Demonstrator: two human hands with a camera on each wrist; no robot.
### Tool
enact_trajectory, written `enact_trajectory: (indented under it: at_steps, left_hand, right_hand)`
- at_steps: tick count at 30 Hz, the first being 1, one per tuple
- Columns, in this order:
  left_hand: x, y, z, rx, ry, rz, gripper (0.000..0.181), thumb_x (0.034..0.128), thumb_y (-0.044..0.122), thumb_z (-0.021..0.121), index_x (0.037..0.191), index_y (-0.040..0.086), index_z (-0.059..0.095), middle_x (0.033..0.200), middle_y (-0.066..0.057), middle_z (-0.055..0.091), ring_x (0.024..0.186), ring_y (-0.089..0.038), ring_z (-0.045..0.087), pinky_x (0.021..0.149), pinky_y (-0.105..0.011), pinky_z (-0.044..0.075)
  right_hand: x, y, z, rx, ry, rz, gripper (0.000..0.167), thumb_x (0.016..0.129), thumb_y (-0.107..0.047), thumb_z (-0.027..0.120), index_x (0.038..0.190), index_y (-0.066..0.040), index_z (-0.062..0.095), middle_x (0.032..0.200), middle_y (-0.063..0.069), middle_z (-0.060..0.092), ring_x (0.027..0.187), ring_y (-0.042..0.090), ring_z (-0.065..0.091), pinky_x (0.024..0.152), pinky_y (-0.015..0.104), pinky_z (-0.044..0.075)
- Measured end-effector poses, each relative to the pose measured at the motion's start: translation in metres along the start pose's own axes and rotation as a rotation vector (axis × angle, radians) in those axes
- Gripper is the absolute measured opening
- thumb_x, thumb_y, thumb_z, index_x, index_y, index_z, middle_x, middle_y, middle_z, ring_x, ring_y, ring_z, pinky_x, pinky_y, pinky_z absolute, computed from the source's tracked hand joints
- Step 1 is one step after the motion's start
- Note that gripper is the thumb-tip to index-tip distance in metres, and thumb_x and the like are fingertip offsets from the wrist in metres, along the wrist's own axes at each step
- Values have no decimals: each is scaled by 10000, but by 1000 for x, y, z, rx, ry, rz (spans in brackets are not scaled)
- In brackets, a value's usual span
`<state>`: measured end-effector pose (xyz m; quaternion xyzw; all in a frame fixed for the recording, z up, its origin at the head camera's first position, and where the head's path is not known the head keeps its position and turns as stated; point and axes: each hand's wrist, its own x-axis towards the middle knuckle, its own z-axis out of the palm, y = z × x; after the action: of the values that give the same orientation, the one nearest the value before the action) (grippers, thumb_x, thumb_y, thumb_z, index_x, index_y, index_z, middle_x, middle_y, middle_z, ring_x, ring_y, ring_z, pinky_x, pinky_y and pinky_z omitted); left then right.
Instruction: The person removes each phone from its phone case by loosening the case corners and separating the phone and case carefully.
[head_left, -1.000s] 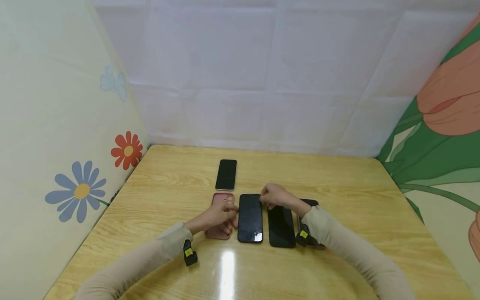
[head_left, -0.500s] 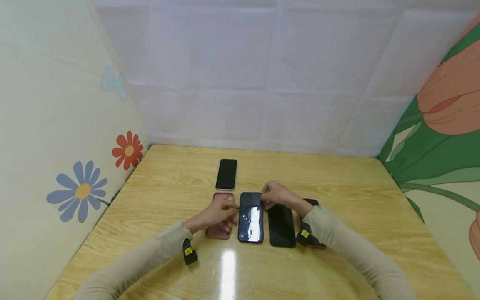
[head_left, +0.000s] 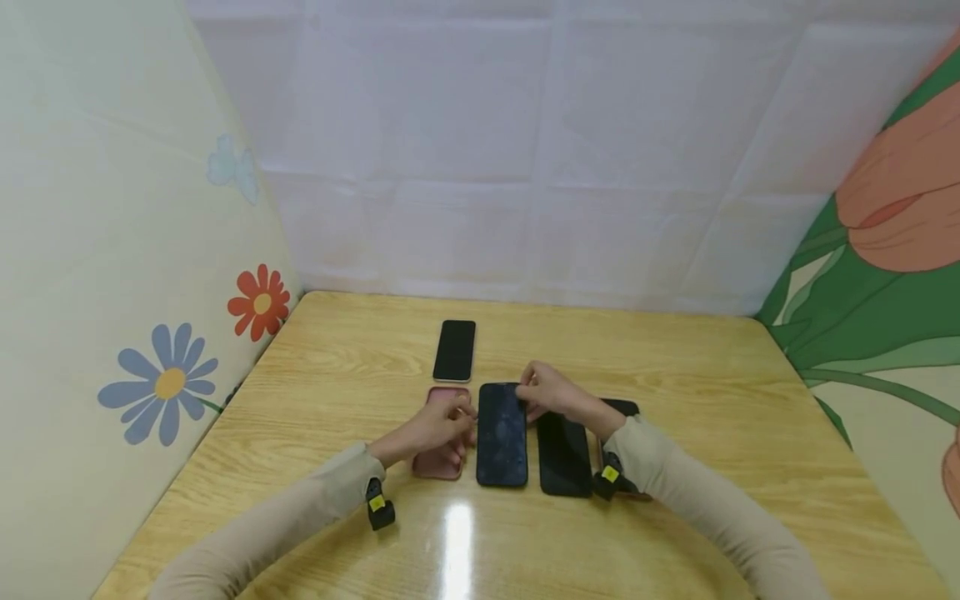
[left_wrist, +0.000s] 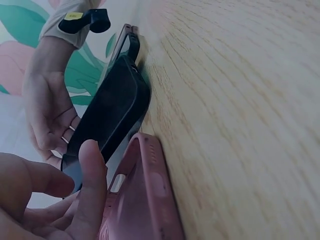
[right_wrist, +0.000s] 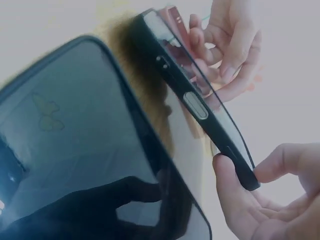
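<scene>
A phone in a black case [head_left: 502, 442] lies lengthwise in front of me, its top end tipped up off the table. My right hand [head_left: 553, 390] pinches its upper right corner between thumb and forefinger, as the right wrist view also shows [right_wrist: 280, 195]. Over a pink phone case [head_left: 433, 465] hovers my left hand [head_left: 441, 427], thumb and forefinger apart, close to the black-cased phone's left edge. Whether its fingertips touch that phone or the pink case is unclear. The pink case's cutouts and raised rim [left_wrist: 155, 190] show in the left wrist view.
Right of the held phone lies another dark phone [head_left: 562, 467], partly under my right hand. A further phone [head_left: 621, 406] is mostly covered by my right wrist. One more phone [head_left: 454, 350] lies farther back on the wooden table [head_left: 675, 350], before a white cloth.
The held phone's top end has risen slightly, and a bright reflection crossed its screen and went away. My right hand has shifted slightly with it; the left hand has stayed almost still.
</scene>
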<state>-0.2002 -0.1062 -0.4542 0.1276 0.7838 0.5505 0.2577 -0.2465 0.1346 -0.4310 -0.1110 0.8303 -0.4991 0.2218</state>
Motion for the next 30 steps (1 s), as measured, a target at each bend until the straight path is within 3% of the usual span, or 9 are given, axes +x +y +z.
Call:
enact_trajectory:
  at_steps: [10, 16, 22, 27, 30]
  left_hand:
    - [3, 0, -1, 57, 14, 57, 138, 1046, 51, 470, 1084, -47, 559, 822, -129, 650, 563, -163, 621, 502, -331, 570]
    - [5, -1, 3, 49, 22, 51, 246, 1074, 198, 455, 1083, -24, 559, 770, -112, 639, 534, -163, 621, 479, -324, 559]
    - [8, -3, 10, 34, 76, 73, 377, 1075, 331, 432, 1027, -25, 545, 754, -111, 588, 558, -179, 614, 501, -345, 561]
    - [9, 1, 13, 140, 163, 157, 354, 1073, 293, 451, 941, -15, 567, 790, -45, 559, 682, -143, 559, 595, -285, 500]
    - [8, 2, 14, 179, 193, 158, 334, 1071, 295, 456, 955, -5, 547, 776, -33, 552, 683, -140, 525, 581, -275, 448]
  right_hand:
    - [-5, -9, -3, 52, 2, -24, 192, 952, 19, 505, 1124, 83, 446, 882, 200, 580, 664, 291, 655, 680, 457, 590]
    - [-8, -14, -5, 69, 16, -38, 224, 957, 22, 485, 1161, 99, 436, 901, 212, 609, 683, 310, 659, 710, 492, 583]
    - [-11, -18, -2, 111, 52, -41, 243, 964, 24, 498, 1182, 108, 430, 982, 251, 615, 715, 257, 666, 718, 454, 590]
    - [-12, -21, -1, 137, 55, -40, 231, 965, 38, 507, 1175, 99, 434, 994, 251, 613, 705, 234, 658, 737, 470, 586]
    - [-12, -22, 0, 147, 50, -39, 241, 963, 40, 511, 1183, 102, 433, 993, 249, 618, 714, 245, 661, 770, 511, 572]
